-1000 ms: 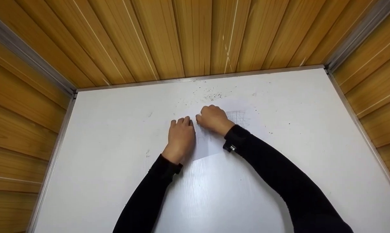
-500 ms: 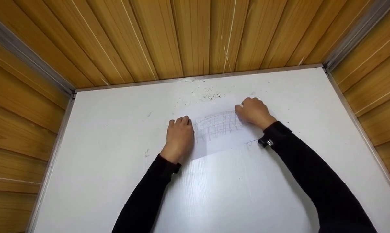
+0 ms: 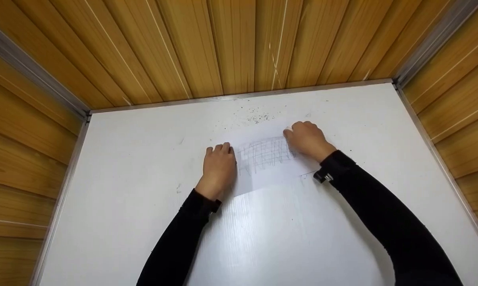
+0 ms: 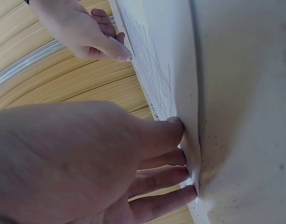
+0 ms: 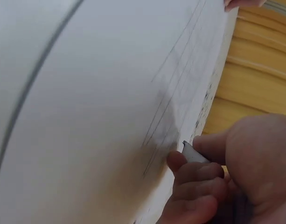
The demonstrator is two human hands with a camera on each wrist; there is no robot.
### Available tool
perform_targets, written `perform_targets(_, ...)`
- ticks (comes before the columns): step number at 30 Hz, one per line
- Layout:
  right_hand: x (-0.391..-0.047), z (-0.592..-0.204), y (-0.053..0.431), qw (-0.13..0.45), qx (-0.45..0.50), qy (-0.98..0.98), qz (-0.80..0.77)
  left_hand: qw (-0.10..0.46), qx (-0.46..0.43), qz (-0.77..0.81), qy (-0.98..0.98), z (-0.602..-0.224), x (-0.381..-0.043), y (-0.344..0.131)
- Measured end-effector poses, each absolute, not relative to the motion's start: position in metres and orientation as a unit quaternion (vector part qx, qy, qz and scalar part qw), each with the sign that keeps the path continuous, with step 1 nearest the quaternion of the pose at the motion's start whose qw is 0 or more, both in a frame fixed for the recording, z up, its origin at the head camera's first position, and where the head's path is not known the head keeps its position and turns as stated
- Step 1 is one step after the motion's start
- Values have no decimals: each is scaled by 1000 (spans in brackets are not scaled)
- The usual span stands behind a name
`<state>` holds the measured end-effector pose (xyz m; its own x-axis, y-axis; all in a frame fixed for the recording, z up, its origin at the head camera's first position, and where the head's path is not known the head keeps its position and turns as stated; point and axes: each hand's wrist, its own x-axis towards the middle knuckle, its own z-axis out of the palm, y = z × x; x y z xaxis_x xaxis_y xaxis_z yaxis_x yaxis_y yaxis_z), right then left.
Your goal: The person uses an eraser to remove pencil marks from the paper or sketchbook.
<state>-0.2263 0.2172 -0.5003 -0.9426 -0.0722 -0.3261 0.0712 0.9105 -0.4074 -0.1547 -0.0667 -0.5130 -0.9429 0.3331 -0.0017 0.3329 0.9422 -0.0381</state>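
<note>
A sheet of white paper [image 3: 263, 174] lies on the white table, with a pencilled grid of crossing lines [image 3: 266, 153] across its middle. My left hand [image 3: 219, 165] presses the paper's left edge with its thumb and fingertips, as the left wrist view shows; the sheet bows up slightly there. At the grid's right end, my right hand [image 3: 307, 137] pinches a small white eraser [image 5: 194, 153] between thumb and fingers. The eraser has a dark smudged corner, which sits close over the paper beside the pencil lines. Most of the eraser is hidden by the fingers.
Dark crumbs [image 3: 259, 117] lie scattered on the table behind the paper. Wood-patterned panels [image 3: 231, 47] stand along the back and both sides, with a metal edge strip [image 3: 239, 96] at the table's rear. Both forearms wear black sleeves.
My right hand has moved rightward with the eraser from the grid's middle to its right end, then slightly back left. More of the grid shows. My left hand stays on the paper.
</note>
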Motion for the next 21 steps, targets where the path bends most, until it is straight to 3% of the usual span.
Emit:
perform_targets(14,-221,-496,107,202,-98,956,-187,24,-171,6,-985,-514,-151,-65)
perform_targets(21,-218,-504,77,193,-107,963,-156,31,-172,8,-985,-513,-149,-65)
